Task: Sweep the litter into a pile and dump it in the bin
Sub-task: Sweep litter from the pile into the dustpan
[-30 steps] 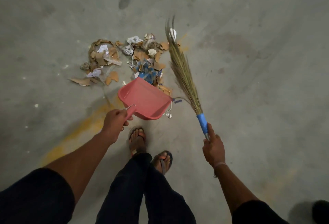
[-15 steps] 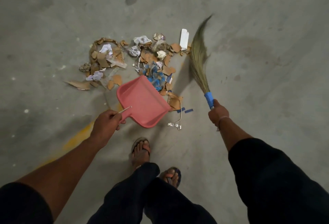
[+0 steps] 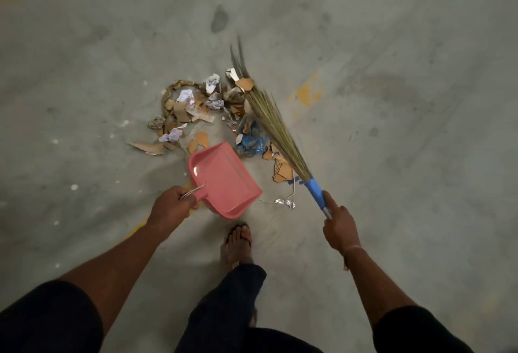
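The litter point(image 3: 201, 111) lies between the two: right hand point(image 3: 340, 225) grips the broom point(image 3: 276, 125) along its right edge, left hand point(image 3: 171, 207) grips the dustpan point(image 3: 224, 179), mouth just short of it.

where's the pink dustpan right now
In the head view the pink dustpan sits centre, held by the left hand, just below the litter pile and left of the broom.

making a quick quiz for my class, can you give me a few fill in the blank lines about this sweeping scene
1. The left hand grips the handle of a ____ dustpan.
2. The right hand holds the broom just below its ____ collar.
3. The dustpan holds ____ litter so far.
4. The litter pile lies on a bare ____ floor.

Missing words: pink; blue; no; concrete
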